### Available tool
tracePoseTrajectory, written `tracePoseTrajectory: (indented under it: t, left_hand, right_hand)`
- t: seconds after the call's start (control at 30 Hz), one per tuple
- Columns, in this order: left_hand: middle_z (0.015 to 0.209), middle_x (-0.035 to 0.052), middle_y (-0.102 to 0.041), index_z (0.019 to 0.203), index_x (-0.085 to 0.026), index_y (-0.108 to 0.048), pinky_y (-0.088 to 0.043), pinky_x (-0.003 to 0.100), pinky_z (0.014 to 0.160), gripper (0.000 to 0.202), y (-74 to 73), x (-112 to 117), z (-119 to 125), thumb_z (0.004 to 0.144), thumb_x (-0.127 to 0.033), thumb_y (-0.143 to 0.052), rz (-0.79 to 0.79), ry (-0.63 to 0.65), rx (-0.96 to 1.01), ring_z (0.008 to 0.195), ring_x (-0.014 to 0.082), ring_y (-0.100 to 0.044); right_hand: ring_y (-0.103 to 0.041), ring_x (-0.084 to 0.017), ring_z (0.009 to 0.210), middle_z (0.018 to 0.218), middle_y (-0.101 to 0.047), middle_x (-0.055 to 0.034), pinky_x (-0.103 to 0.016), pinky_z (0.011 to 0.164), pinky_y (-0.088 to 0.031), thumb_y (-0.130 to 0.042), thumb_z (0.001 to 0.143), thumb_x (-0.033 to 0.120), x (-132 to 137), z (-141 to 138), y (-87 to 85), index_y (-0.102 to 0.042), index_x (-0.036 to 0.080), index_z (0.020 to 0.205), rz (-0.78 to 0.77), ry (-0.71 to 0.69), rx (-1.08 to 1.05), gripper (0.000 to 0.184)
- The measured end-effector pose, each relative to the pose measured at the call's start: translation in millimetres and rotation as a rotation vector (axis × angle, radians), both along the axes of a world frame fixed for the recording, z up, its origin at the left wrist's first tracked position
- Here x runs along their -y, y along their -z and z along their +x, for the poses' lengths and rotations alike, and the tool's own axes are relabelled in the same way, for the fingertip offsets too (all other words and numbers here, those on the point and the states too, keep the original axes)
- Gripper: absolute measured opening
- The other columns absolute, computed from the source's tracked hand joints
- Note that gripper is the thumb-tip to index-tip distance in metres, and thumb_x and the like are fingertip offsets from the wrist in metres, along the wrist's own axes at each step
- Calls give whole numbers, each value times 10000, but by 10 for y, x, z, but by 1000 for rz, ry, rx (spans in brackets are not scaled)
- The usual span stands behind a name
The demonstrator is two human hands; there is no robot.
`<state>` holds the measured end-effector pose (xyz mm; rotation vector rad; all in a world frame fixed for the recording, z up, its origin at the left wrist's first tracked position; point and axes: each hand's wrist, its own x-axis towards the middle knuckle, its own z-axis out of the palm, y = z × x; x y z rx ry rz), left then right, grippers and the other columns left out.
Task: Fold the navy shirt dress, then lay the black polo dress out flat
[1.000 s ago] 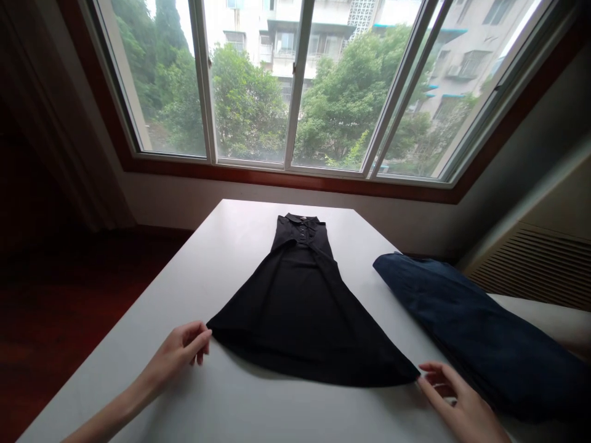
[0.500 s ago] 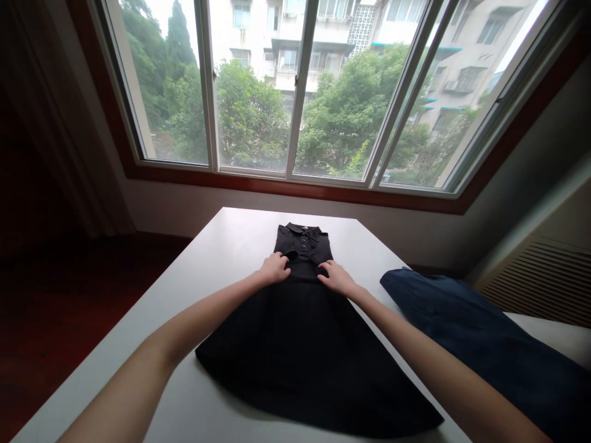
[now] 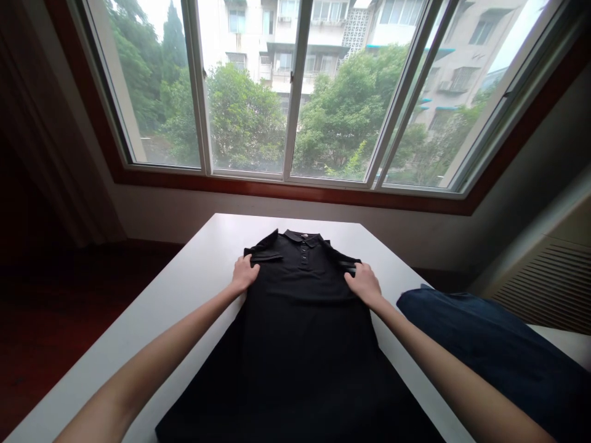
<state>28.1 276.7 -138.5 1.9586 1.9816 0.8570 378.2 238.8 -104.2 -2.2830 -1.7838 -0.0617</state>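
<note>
A black polo dress (image 3: pixel 300 332) lies flat on the white table (image 3: pixel 194 289), collar toward the window, its short sleeves spread out to both sides. My left hand (image 3: pixel 244 274) rests at the dress's left armpit, just under the left sleeve, fingers closed on the cloth edge. My right hand (image 3: pixel 364 284) sits at the right armpit under the right sleeve, fingers curled over the fabric. Both forearms stretch across the skirt part, which widens toward me and runs out of the bottom of the picture.
A dark blue garment (image 3: pixel 489 357) lies folded on the table's right side, close to my right forearm. A large window (image 3: pixel 295 92) fills the far wall. A vented unit (image 3: pixel 540 283) stands at the right. Dark floor (image 3: pixel 55 307) drops off left of the table.
My hands left the hem corners, reached to the chest of the dress, then moved apart to the armpits. The sleeves, folded in before, now lie spread outward.
</note>
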Motion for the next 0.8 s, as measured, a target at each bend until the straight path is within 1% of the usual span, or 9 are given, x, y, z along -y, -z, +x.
tracePoseTrajectory:
  t: [0.07,0.17,0.27,0.4,0.5,0.57,0.63,0.73,0.8]
  left_hand:
    - [1310,199,-528,1289,-37,-510,-333,343,1074,506,61,-6,-228,820,-225,-510,-63,-4,7,1254,290,-459]
    - [1306,199,-529,1264,-43,-523,-355,331,1051,502,102,-19,-380,793,-220,-523,-82,16,16,1237,286,-476]
    - [1293,200,-529,1269,-63,-493,-419,327,980,525,78,-45,-397,774,-229,-551,-108,16,88,1173,276,-522]
    - [1251,176,-539,1271,-107,-438,-465,321,915,552,43,91,-443,767,-261,-599,-102,60,310,1091,244,-565]
    - [1179,158,-551,1301,-110,-380,-509,319,801,588,28,461,-539,813,-375,-572,-161,145,476,907,208,-620]
    - [1088,113,-579,1307,-131,-371,-513,318,748,602,6,829,-609,825,-438,-559,-190,225,499,808,187,-614]
    - [971,58,-601,1297,-159,-390,-502,313,744,579,-30,1250,-664,832,-457,-561,-189,311,469,765,177,-596]
    - [880,26,-610,1283,-199,-438,-482,311,762,523,-98,1866,-714,843,-445,-575,-192,384,372,773,189,-588]
    - [977,40,-632,1285,-248,-465,-468,323,836,488,-145,2196,-744,847,-426,-586,-186,375,315,904,222,-602]
  right_hand:
    - [-544,-335,1121,1207,-526,-244,-390,888,-444,-449,868,290,26,240,37,-540,32,1223,-44,68,-15,448]
    - [-578,-350,1059,1170,-536,-258,-397,834,-465,-503,815,261,60,458,122,-576,20,1151,-109,107,-30,419]
    - [-604,-336,1013,1169,-538,-263,-390,811,-480,-496,819,253,63,519,166,-564,12,1164,-137,109,-44,426]
    - [-534,-338,1164,1297,-479,-257,-399,923,-455,-494,832,231,162,441,180,-475,27,1308,-112,45,-32,518]
    - [-431,-334,1290,1429,-382,-219,-409,1034,-398,-514,835,237,489,338,244,-441,75,1362,-54,-97,-12,557]
    - [-389,-327,1330,1456,-364,-195,-425,1071,-378,-509,849,286,861,301,324,-440,97,1364,21,-232,-28,552]
    - [-390,-308,1337,1440,-396,-172,-442,1087,-375,-476,880,377,1328,322,424,-425,125,1370,94,-314,-90,554]
    - [-475,-285,1278,1381,-476,-129,-463,1056,-424,-434,897,506,2088,470,595,-417,203,1366,151,-261,-208,559]
    - [-541,-286,1209,1325,-536,-113,-458,985,-489,-450,884,521,2538,608,698,-449,243,1339,172,-219,-233,533]
